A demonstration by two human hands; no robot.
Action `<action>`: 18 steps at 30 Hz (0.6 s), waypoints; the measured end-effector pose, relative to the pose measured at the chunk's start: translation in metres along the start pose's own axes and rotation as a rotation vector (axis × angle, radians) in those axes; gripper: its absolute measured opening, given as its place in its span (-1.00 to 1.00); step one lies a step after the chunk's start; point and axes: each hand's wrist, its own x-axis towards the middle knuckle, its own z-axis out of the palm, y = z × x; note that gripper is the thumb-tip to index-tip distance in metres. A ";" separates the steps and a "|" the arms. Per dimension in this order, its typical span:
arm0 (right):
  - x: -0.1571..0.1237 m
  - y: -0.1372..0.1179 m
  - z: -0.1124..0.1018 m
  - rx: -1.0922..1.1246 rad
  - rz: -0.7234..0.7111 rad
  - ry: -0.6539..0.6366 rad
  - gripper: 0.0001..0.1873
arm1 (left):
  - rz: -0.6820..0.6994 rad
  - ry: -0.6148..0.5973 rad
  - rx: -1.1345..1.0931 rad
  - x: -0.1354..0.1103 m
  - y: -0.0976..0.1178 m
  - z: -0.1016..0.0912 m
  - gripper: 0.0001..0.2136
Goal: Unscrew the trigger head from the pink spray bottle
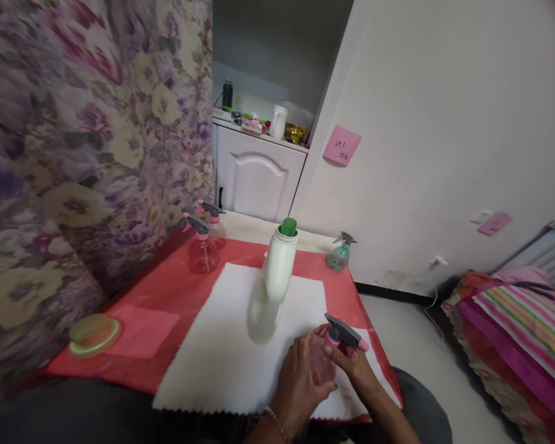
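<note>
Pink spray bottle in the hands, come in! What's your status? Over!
Left hand around the body of the pink spray bottle. Right hand at its neck. Held over white cloth. Nothing seems in the way; white bottle beyond.

Purple-and-cream floral fabric curtain (pixel 92 135) along left edge of red-covered table (pixel 178 287). Beyond far edge: dim grey recess (pixel 277 37), white cabinet with arched door panel (pixel 259 176). Plain white wall (pixel 411 111) past far right corner; black baseboard (pixel 393 293); smooth pale-grey floor (pixel 395 333). Pink-striped cloth (pixel 527 320) well off right edge. Light soft, recess shaded.
</note>
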 end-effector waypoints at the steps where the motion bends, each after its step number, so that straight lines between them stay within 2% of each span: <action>1: 0.000 0.001 0.000 0.000 -0.001 0.001 -0.63 | 0.001 0.003 0.002 0.000 0.000 0.000 -0.13; 6: -0.001 0.007 -0.004 0.010 0.008 -0.050 -0.51 | 0.026 0.027 -0.003 -0.001 0.000 0.000 -0.10; 12: 0.001 0.009 0.000 -0.021 -0.013 0.035 -0.65 | 0.043 0.036 -0.023 -0.001 -0.005 0.002 -0.13; 18: 0.001 0.008 -0.002 0.010 0.010 -0.039 -0.47 | 0.042 0.042 -0.028 0.002 -0.012 0.005 -0.10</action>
